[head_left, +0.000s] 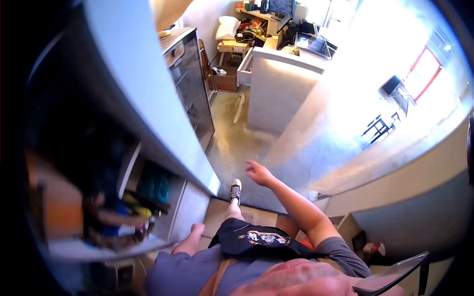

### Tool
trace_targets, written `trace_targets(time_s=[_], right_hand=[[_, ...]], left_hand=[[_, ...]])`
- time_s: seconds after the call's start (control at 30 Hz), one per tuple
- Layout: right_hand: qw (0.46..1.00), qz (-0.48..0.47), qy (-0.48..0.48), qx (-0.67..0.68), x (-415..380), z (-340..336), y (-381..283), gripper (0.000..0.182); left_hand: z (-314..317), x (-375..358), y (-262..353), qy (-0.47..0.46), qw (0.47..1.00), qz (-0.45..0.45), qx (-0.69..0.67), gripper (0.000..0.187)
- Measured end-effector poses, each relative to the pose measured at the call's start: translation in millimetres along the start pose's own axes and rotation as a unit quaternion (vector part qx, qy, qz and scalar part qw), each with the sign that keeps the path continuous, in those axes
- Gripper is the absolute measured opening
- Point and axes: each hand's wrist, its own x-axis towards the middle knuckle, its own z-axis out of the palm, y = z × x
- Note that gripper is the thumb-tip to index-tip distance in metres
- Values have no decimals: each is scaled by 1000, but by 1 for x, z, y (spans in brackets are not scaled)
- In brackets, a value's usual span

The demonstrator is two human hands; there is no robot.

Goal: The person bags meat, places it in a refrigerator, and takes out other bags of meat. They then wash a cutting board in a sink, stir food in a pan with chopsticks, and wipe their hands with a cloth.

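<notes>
My right hand (258, 172) reaches out in front of me over the grey floor, its fingers partly spread and nothing in them. Close to my left side, next to the pale cabinet edge, is my left hand (197, 229); it is small in view and its fingers cannot be made out. Below my right hand, my shoe (235, 191) is on the floor. I have on dark shorts (266, 237) with a printed patch.
On the left, open shelves (177, 207) hold mixed items beside a tall pale panel (148, 98). Farther off are a dark-fronted oven unit (190, 93), a white counter (281, 93), an open drawer (245, 66) and a cluttered desk. Black chairs (379, 129) stand at the right.
</notes>
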Motion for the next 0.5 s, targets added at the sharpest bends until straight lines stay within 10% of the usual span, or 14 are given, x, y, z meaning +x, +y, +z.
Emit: trace_targets(time_s=[0.1,0.3,0.5], right_hand=[[999,-19,49,-9,123,-21,-44,52],[924,157,338,87,246,-160,107,52],[659,345,569,352,33,-361,165,40]], left_hand=[[-5,36,178,40,980,115,156,27],[1,140,479,-147,966,169,-131,30],[19,201,649,-303,915,223,-144,17]])
